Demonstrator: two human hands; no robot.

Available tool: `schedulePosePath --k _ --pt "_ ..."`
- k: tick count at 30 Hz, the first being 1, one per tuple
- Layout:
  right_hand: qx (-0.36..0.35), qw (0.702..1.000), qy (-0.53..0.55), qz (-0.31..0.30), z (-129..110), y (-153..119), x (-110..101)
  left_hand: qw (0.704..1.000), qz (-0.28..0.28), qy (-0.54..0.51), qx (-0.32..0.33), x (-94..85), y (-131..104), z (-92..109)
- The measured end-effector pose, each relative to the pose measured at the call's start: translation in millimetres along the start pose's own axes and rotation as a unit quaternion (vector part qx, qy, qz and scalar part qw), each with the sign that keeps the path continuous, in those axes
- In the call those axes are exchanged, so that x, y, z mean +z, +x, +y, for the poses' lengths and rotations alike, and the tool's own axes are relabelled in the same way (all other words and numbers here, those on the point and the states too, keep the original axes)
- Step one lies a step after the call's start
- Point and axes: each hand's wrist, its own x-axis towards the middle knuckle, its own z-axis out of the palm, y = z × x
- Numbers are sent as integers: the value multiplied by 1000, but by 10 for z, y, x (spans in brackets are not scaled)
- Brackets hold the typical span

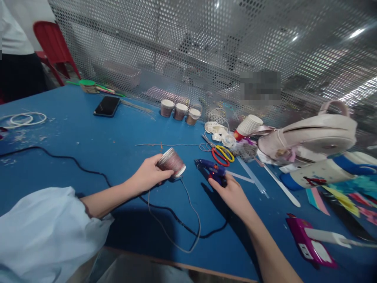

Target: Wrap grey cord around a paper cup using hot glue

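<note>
My left hand is closed around a small paper cup wrapped in greyish-red cord, tilted on its side just above the table. A loose grey cord trails from the cup and loops toward the table's front edge. In my right hand is a blue hot glue gun, its nozzle pointing left toward the cup but apart from it. A clear glue stick sticks out of its back. Behind the gun lie scissors with red and yellow handles.
Three wrapped cups stand at the back by a perforated metal screen. A phone lies at left. A black cable crosses the table. Stacked paper cups, a pale bag, a bottle and a magenta device occupy the right.
</note>
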Motion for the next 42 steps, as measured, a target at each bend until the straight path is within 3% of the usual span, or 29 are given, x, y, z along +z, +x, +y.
schedulePosePath --k 4,7,9,13,17,20,22,24,26,28,33,42 --pt "22 995 -16 100 12 -327 -259 1000 4 -18 7 8 -18 0" --pt "8 999 36 9 -221 -499 -327 1000 0 -26 -1 35 -37 8" --pt "-8 991 111 -69 -444 -493 -235 1000 -2 -24 0 55 -49 4" --pt "-8 958 265 -110 -732 -226 198 1000 -5 -22 10 74 -56 -22" --pt "50 866 461 -188 -718 -6 529 1000 6 -19 13 74 -40 -51" --pt "109 835 496 -210 -661 -4 567 1000 21 -4 16 87 -27 -67" --pt "112 852 467 -211 -651 -42 535 999 32 11 8 105 -25 -74" --pt "75 896 392 -192 -668 -84 489 999 43 25 0 129 -30 -73" --pt "-2 949 283 -141 -698 -121 448 998 55 32 -3 152 -41 -62" --pt "-91 975 186 -76 -724 -153 419 998 59 30 -9 170 -56 -44" --pt "-232 968 94 22 -730 -205 402 999 31 29 -9 183 -88 -29" --pt "-302 949 75 52 -715 -223 416 999 -3 31 -15 191 -117 -78"
